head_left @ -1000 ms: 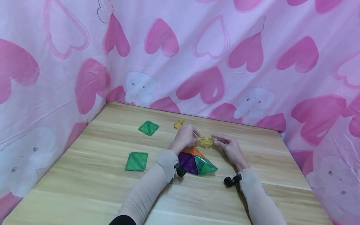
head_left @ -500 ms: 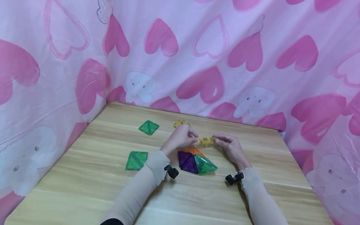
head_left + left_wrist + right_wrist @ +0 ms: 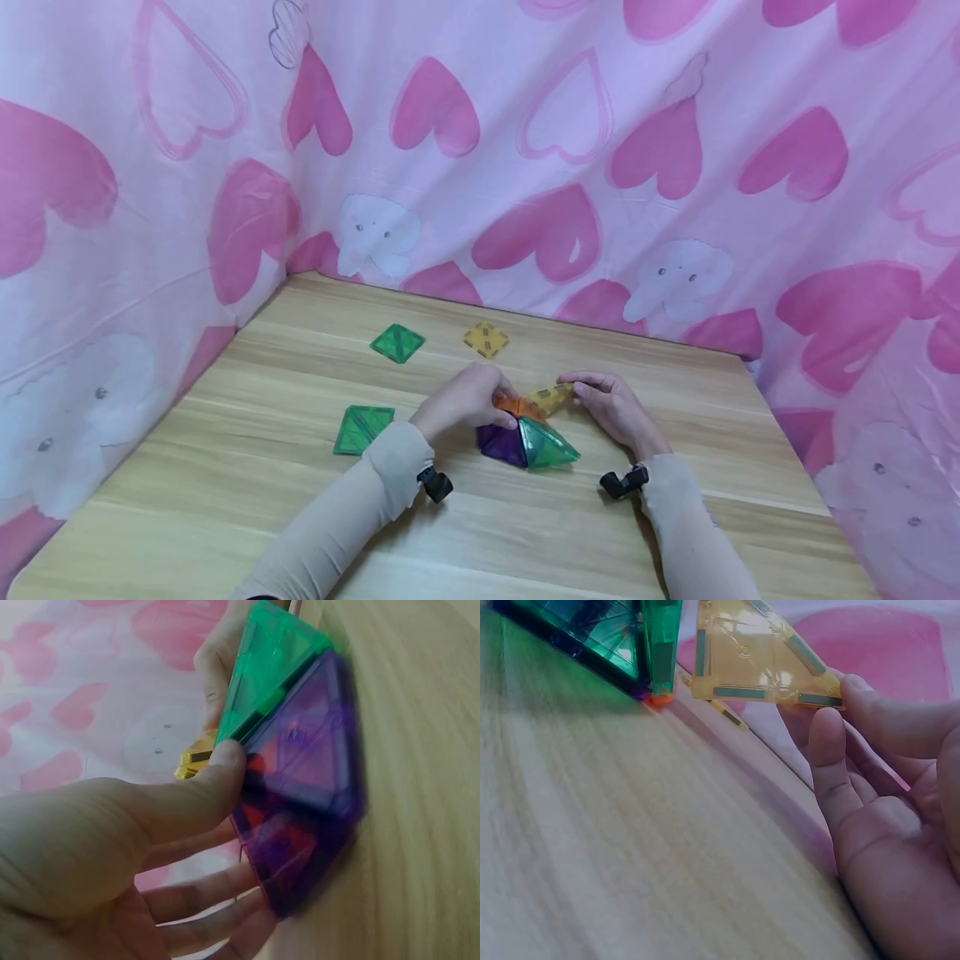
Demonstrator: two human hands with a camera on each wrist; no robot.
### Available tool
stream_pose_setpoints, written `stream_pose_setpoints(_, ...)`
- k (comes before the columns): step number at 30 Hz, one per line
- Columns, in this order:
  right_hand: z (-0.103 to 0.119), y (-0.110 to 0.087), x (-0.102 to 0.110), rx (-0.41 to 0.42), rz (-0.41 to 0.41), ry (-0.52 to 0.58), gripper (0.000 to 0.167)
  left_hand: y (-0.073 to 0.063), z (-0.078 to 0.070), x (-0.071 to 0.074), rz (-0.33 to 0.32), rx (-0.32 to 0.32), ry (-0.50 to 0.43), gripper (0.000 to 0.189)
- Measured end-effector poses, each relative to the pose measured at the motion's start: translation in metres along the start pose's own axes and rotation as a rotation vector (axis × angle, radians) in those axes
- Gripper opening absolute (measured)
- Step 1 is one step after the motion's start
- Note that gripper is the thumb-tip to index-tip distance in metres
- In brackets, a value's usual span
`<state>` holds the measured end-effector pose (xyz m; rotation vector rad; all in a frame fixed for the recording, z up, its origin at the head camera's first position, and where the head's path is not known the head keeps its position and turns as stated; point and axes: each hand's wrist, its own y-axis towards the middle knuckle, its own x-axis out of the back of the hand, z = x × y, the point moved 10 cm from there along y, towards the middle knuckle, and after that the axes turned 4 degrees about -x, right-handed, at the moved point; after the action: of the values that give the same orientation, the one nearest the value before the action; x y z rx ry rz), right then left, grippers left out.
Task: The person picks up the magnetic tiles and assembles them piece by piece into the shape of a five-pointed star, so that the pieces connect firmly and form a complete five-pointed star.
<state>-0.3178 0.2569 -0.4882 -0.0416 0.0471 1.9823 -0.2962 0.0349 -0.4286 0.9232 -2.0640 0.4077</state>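
My left hand [image 3: 463, 398] grips a small structure of magnetic tiles, its thumb at the top edge of the purple tiles [image 3: 307, 742] and its fingers along their side. The structure also has green tiles [image 3: 551, 442] at its right and orange tiles [image 3: 522, 407] at the back. My right hand [image 3: 617, 408] pinches a yellow triangular magnetic tile [image 3: 761, 656] by one corner between thumb and fingers. That tile is raised above the table, its other end close by the orange and green tiles. In the head view, the left hand covers part of the purple and orange tiles.
A yellow pair of triangular tiles [image 3: 486, 340] lies flat at the back of the wooden table [image 3: 247, 467]. Left of it is a green pair [image 3: 397, 342], with another green pair [image 3: 363, 429] nearer the left forearm. A pink heart-print curtain [image 3: 540, 208] hangs behind.
My left hand has let go of the yellow tile and moved down and left onto the purple and orange tiles. The right hand keeps the yellow tile, now tilted toward the structure.
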Motion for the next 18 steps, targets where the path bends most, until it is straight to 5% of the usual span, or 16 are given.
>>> stream_pose_setpoints(6, 0.000, 0.000, -0.005, 0.033, 0.072, -0.006, 0.032, 0.006, -0.008, -0.002, -0.020, -0.075, 0.008, 0.038)
stream_pose_setpoints(18, 0.003, 0.000, -0.012, 0.043, 0.153, 0.075, 0.035, 0.008, -0.008, -0.002, -0.010, -0.043, 0.018, 0.037)
